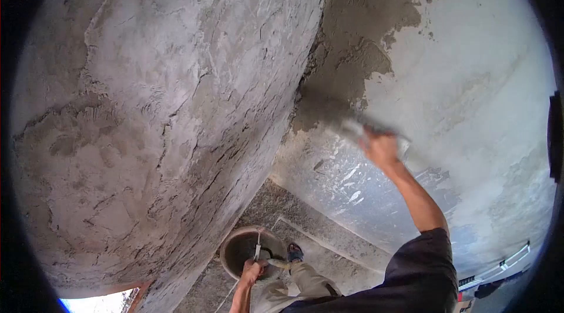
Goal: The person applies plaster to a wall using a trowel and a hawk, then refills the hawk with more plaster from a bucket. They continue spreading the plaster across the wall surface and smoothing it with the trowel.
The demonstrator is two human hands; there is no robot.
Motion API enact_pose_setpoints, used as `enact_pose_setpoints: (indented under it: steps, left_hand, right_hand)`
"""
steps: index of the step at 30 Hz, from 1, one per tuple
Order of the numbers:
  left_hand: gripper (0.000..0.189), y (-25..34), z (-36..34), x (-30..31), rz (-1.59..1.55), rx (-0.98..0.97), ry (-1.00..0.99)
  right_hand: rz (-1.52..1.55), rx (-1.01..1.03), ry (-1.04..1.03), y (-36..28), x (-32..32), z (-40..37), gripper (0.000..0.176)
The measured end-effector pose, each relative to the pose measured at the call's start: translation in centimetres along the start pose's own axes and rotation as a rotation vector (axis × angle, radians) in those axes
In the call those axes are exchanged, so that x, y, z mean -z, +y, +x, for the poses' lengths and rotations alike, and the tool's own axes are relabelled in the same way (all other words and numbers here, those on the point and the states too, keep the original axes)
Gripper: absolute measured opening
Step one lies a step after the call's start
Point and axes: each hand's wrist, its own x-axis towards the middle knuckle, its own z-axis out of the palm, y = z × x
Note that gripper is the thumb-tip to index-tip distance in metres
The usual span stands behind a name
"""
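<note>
My right hand (pixel 382 148) is wrapped round the grip of a plastering trowel (pixel 403 145), smeared by motion, whose blade lies close against the right-hand wall. Dark wet mortar (pixel 352 69) covers the wall from the corner above the hand, with a ragged edge on its right side. Low in the view, my left hand (pixel 252 269) is closed round a narrow, light-coloured tool (pixel 257 251), of a kind I cannot tell. This hand overlaps the rim of a round tub (pixel 230 252) on the floor.
A rough, cracked plaster wall (pixel 164 107) rises on the left and meets the right-hand wall (pixel 470 78) in a corner. My sandalled foot (pixel 295 252) stands beside the tub on the gritty floor (pixel 279 207). A white rack-like object (pixel 502 266) stands at the lower right.
</note>
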Motion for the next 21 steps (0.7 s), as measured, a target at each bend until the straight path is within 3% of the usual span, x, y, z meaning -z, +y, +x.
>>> enact_pose_setpoints:
  steps: [3,4,6,7,9,15,17,21]
  left_hand:
    - [0.021,-0.3,-0.1,-0.1,-0.070,-0.093,-0.048]
    - [0.021,-0.4,0.1,-0.3,-0.053,-0.082,-0.031]
    - [0.022,-0.1,0.4,-0.7,-0.041,-0.083,-0.015]
    - [0.022,0.2,0.2,-0.8,-0.059,-0.048,-0.045]
    - [0.021,0.6,0.5,-0.7,-0.068,-0.014,-0.070]
    - [0.017,0.4,-0.3,-0.2,-0.031,-0.034,-0.021]
    - [0.017,0.3,-0.7,-0.4,-0.087,-0.009,-0.011]
    - [0.019,0.5,-0.7,-0.3,-0.096,0.015,-0.030]
  right_hand:
    - [0.034,-0.227,0.475,3.0,4.2,4.0,0.036]
    - [0.027,-0.231,0.477,3.3,5.5,5.0,0.036]
    - [0.303,-0.640,0.560,2.9,7.1,7.1,0.036]
    - [0.301,-0.640,0.566,2.8,6.3,7.7,0.036]
    - [0.063,-0.509,0.410,2.2,2.4,8.4,0.038]
    - [0.324,-0.494,0.035,-4.0,-2.1,8.1,0.038]
    - [0.341,-0.377,-0.165,-3.6,-2.8,6.1,0.037]
    - [0.196,-0.265,-0.052,-0.9,-0.4,3.3,0.037]
